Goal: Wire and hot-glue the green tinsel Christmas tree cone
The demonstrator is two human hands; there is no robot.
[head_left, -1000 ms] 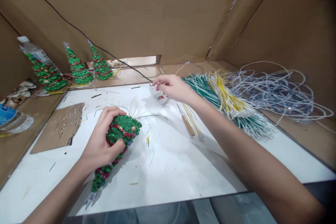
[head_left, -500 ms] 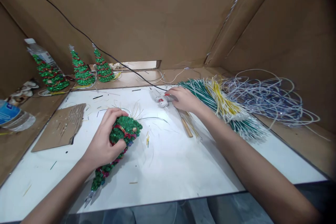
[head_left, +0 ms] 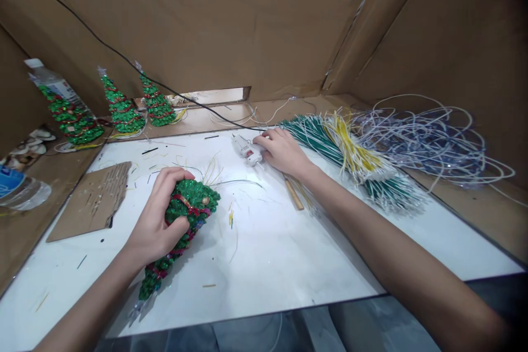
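Tinsel Christmas tree (head_left: pixel 198 205), near left, tilted tip-near | left hand (head_left: pixel 157 221) clasping it, fingers wide | right hand (head_left: pixel 286 154) at far-centre glue gun (head_left: pixel 246 148), fingers half-curled, grip cannot be told | step: likely securing gun; next needs a firm handle hold

walls (head_left: pixel 206 22): brown cardboard | low slot (head_left: pixel 225 95): bright, at back | tabletop (head_left: pixel 289 269): white, glossy

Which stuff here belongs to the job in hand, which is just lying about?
Likely the job:
tree, in the left hand
glue gun, right hand at it
perhaps the wire bundle

Seemingly just lying about:
blue-labelled bottle
cardboard piece
small scraps
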